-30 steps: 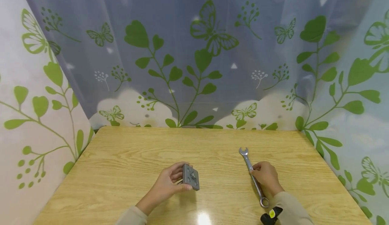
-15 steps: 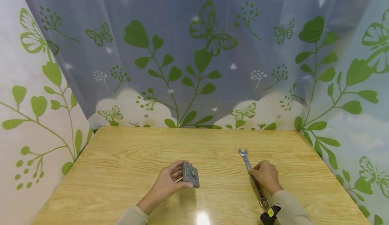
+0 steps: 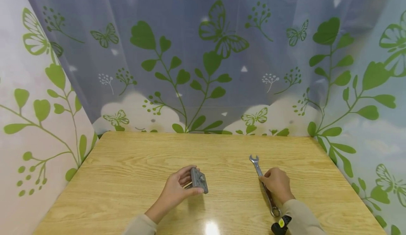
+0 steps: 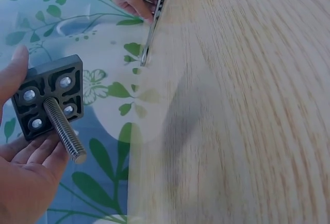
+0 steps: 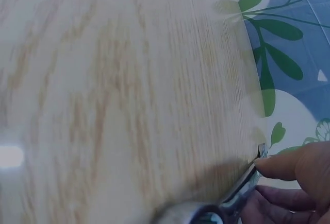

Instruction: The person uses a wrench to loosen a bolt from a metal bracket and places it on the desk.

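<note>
My left hand (image 3: pixel 172 192) holds a square grey plate (image 3: pixel 199 181) on edge above the table, thumb on one edge and fingers on the opposite one. In the left wrist view, a threaded rod (image 4: pixel 66 131) sticks out from the middle of the plate's ribbed side, with round holes near its corners. A small metal piece, too small to identify, shows on the plate's other face. My right hand (image 3: pixel 277 185) pinches a combination wrench (image 3: pixel 256 162) around mid-shank. Its open end points away from me, its ring end towards me. Whether the wrench touches the table, I cannot tell.
Both hands are over a wood-grain table (image 3: pixel 152 150). A curtain (image 3: pixel 234 86) with green leaves and butterflies hangs behind the table and along its sides. A black device with a yellow mark (image 3: pixel 281 223) sits at the right wrist.
The plate has risen slightly and turned a little in my left hand. My right hand and the wrench stay almost where they were, with only a tiny shift.
</note>
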Motion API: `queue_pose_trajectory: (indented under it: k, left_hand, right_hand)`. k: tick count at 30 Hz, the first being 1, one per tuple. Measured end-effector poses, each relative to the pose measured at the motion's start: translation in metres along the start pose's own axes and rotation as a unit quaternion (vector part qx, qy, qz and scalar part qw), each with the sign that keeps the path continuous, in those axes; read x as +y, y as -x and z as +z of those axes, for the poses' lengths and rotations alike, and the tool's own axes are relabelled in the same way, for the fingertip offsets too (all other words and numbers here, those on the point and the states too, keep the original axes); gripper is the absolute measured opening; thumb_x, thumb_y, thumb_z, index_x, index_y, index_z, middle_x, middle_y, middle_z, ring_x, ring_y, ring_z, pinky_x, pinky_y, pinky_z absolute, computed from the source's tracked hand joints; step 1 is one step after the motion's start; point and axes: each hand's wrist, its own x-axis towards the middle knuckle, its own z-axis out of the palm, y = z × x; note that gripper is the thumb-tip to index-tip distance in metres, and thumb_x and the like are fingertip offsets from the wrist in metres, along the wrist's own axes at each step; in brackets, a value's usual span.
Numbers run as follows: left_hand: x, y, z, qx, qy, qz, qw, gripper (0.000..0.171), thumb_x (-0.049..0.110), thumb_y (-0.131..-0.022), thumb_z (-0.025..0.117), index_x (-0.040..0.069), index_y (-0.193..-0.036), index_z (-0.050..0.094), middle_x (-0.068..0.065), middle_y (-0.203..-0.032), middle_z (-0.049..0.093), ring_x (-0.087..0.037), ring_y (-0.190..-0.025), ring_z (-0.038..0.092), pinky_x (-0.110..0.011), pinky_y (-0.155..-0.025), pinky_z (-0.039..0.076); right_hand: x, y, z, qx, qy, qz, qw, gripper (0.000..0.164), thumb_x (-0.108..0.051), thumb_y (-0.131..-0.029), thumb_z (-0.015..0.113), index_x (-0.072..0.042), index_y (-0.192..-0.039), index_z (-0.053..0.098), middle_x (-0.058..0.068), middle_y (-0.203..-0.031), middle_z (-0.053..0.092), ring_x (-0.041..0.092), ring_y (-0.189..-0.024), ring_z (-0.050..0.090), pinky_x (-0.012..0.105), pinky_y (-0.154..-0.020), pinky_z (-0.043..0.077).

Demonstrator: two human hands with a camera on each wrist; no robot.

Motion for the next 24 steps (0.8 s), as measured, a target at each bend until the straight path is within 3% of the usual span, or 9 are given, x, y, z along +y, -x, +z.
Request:
queue_pose_trajectory:
  k: [7,10,15,17,19,22,24]
  left_hand:
    - [0.003,-0.002,0.005,0.024,-0.008,-0.004,0.9997,0.078,0.015,-0.073,0.083,-0.001,-0.138,0.043,-0.021,-0.135,0.053,-0.033,-0.121,0.056,-0.03,-0.097,0.05]
    - [0.005,-0.003,0.008,0.028,-0.011,0.004,0.9995,0.076,0.014,-0.072,0.084,0.0,-0.136,0.046,-0.021,-0.133,0.055,-0.034,-0.119,0.057,-0.031,-0.096,0.051]
    - [0.007,-0.003,0.014,0.031,-0.044,0.031,0.998,0.075,0.015,-0.071,0.085,-0.001,-0.134,0.048,-0.023,-0.129,0.056,-0.037,-0.117,0.057,-0.032,-0.094,0.053]
    - [0.007,-0.004,0.017,0.034,-0.068,0.041,0.9963,0.075,0.017,-0.07,0.085,0.0,-0.134,0.049,-0.023,-0.128,0.058,-0.037,-0.117,0.057,-0.033,-0.094,0.053]
    - [0.007,-0.005,0.02,0.037,-0.093,0.056,0.9934,0.074,0.019,-0.07,0.085,0.001,-0.133,0.05,-0.02,-0.127,0.059,-0.035,-0.117,0.058,-0.034,-0.095,0.052]
    - [0.006,-0.006,0.024,0.039,-0.128,0.079,0.9878,0.074,0.023,-0.07,0.085,0.003,-0.133,0.051,-0.017,-0.126,0.061,-0.031,-0.116,0.059,-0.036,-0.097,0.051]
    - [0.005,-0.006,0.026,0.041,-0.144,0.091,0.9846,0.075,0.025,-0.07,0.085,0.004,-0.133,0.051,-0.016,-0.126,0.061,-0.028,-0.115,0.06,-0.039,-0.098,0.05]
  right_hand:
    - [-0.018,0.006,-0.003,0.037,0.004,-0.054,0.998,0.032,-0.023,-0.09,0.067,0.007,-0.101,0.068,0.016,-0.087,0.069,0.028,-0.075,0.065,0.043,-0.061,0.054]
    - [-0.035,0.012,-0.002,0.04,-0.03,-0.094,0.994,0.028,-0.023,-0.092,0.066,0.002,-0.102,0.069,0.014,-0.091,0.071,0.03,-0.082,0.066,0.045,-0.068,0.057]
    - [-0.07,0.03,0.005,-0.005,-0.131,-0.143,0.981,0.022,-0.024,-0.092,0.065,-0.005,-0.102,0.071,0.007,-0.096,0.072,0.023,-0.088,0.067,0.042,-0.078,0.058]
    - [-0.083,0.037,0.008,-0.052,-0.185,-0.143,0.971,0.027,-0.027,-0.093,0.064,-0.004,-0.106,0.07,0.007,-0.1,0.071,0.023,-0.09,0.066,0.041,-0.08,0.058]
    - [-0.095,0.043,0.01,-0.104,-0.243,-0.14,0.954,0.033,-0.029,-0.094,0.062,0.0,-0.11,0.068,0.01,-0.103,0.07,0.026,-0.094,0.066,0.043,-0.083,0.058]
    - [-0.109,0.049,0.014,-0.182,-0.329,-0.115,0.919,0.044,-0.033,-0.096,0.059,0.005,-0.117,0.063,0.014,-0.102,0.069,0.03,-0.097,0.065,0.043,-0.085,0.057]
    - [-0.116,0.052,0.016,-0.213,-0.373,-0.096,0.898,0.047,-0.034,-0.096,0.059,0.008,-0.118,0.061,0.013,-0.099,0.068,0.029,-0.094,0.065,0.041,-0.084,0.058]
